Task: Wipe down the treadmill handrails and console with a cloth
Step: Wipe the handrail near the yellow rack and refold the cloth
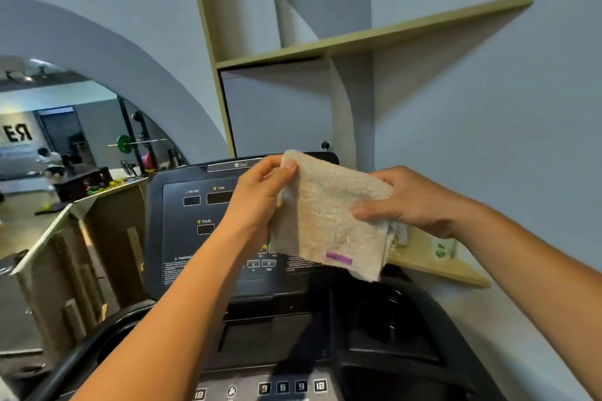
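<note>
Ahead, the black treadmill console (pixel 195 221) fills the middle of the view, hemmed in on the right by a pale wall (pixel 505 140) and a wooden shelf (pixel 439 267) whose edge sits just beside the console's right side. A higher shelf (pixel 374 36) juts out well above the hands. To the left stands a wooden cabinet (pixel 81 254), and beyond it an arched mirror (pixel 65 140) shows a gym room with a barbell rack. The open room lies above the console face, between the two shelves, where both hands hold the cloth (pixel 329 221) up in the air.

The left hand (pixel 260 195) grasps the cloth's upper left edge, thumb on the near face and fingers curled behind. The right hand (pixel 410 202) clasps the right edge, thumb pressed across the front and the fingers wrapped round the back.

Stretched between them, the cloth hangs clear of the console, in front of its right half. It is off-white, coarse and fuzzy, with frayed threads at its lower right corner and a small purple tag (pixel 338 259) near the bottom edge.
</note>
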Demonstrator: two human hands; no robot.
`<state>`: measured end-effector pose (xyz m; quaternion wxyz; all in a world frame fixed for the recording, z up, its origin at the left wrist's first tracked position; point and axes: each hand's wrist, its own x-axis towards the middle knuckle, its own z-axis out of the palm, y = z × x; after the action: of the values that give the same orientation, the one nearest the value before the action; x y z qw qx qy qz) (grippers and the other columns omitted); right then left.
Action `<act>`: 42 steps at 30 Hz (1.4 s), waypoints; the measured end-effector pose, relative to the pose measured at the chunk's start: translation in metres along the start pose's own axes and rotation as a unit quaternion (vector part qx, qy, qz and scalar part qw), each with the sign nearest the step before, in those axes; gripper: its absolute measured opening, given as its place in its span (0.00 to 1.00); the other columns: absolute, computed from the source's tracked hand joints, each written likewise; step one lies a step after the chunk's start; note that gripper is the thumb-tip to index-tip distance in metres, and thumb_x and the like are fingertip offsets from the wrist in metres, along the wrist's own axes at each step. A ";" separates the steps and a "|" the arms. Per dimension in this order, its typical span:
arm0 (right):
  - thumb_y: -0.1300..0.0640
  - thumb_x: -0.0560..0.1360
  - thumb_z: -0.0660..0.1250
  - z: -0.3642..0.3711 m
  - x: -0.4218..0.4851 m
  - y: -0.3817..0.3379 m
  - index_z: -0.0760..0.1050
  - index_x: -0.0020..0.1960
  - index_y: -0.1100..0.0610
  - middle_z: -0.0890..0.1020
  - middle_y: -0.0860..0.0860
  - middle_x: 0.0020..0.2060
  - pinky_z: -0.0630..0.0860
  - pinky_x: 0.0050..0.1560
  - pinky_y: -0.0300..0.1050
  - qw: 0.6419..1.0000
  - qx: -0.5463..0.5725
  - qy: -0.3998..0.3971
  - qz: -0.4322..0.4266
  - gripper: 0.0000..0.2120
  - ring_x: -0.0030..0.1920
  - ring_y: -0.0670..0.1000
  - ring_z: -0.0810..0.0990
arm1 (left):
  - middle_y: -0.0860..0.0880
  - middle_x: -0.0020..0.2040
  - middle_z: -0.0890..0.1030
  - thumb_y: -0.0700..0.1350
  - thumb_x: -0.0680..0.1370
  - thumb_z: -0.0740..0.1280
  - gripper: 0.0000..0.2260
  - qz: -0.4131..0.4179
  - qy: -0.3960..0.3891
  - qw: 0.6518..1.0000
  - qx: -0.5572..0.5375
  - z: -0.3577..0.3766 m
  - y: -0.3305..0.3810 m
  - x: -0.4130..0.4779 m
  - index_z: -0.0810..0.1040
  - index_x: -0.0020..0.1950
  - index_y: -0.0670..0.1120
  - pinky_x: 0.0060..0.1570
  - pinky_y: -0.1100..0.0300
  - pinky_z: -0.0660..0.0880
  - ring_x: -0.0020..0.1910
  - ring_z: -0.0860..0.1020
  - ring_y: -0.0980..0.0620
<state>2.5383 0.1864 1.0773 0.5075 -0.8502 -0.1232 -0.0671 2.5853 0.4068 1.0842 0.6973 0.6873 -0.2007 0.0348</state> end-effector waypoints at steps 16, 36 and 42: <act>0.69 0.71 0.71 -0.049 0.090 -0.007 0.60 0.62 0.42 0.76 0.57 0.56 0.81 0.42 0.49 0.971 0.096 0.217 0.011 0.32 0.54 0.58 0.81 | 0.46 0.55 0.82 0.43 0.79 0.68 0.17 0.014 -0.158 0.980 -0.119 0.034 -0.008 0.169 0.70 0.66 0.53 0.43 0.46 0.82 0.48 0.84 0.45; 0.63 0.74 0.69 -0.334 0.247 -0.084 0.80 0.57 0.56 0.78 0.53 0.61 0.73 0.59 0.42 0.851 -0.286 0.440 0.018 0.12 0.60 0.52 0.76 | 0.51 0.58 0.79 0.42 0.76 0.72 0.09 0.241 -0.061 0.966 0.074 0.202 0.135 0.427 0.82 0.55 0.51 0.29 0.76 0.69 0.44 0.77 0.58; 0.61 0.76 0.67 -0.351 0.287 -0.062 0.78 0.62 0.56 0.77 0.52 0.64 0.70 0.59 0.40 0.791 -0.493 0.348 0.100 0.14 0.63 0.53 0.74 | 0.46 0.59 0.81 0.55 0.78 0.67 0.17 0.240 -0.092 0.863 0.434 0.217 0.138 0.472 0.82 0.59 0.44 0.61 0.55 0.74 0.58 0.78 0.47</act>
<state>2.8004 -0.0540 1.3652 0.0315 -0.9119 0.1971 -0.3587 2.9228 0.0955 1.3636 0.2768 0.8512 -0.3872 0.2212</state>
